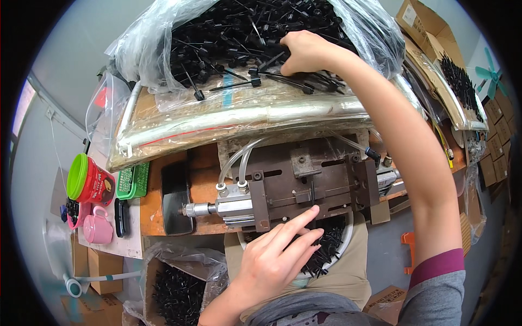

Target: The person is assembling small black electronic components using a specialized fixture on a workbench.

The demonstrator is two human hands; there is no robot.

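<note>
Fingers apart, my left hand [274,258] had its index tip at a thin black strip [312,192] on the dark-brown metal fixture [280,186]; beyond it my right hand [311,51], whether closed I couldn't tell, seemed to be picking among black thick-headed plastic ties [228,38], which called for singling one out

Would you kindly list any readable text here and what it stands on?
Red tub: printed lettering, which I won't copy.
White label on upper-right carton: too small to read.
Stacked cartons at right: print too blurred to read.
Lower-right carton: print too small to read.
</note>
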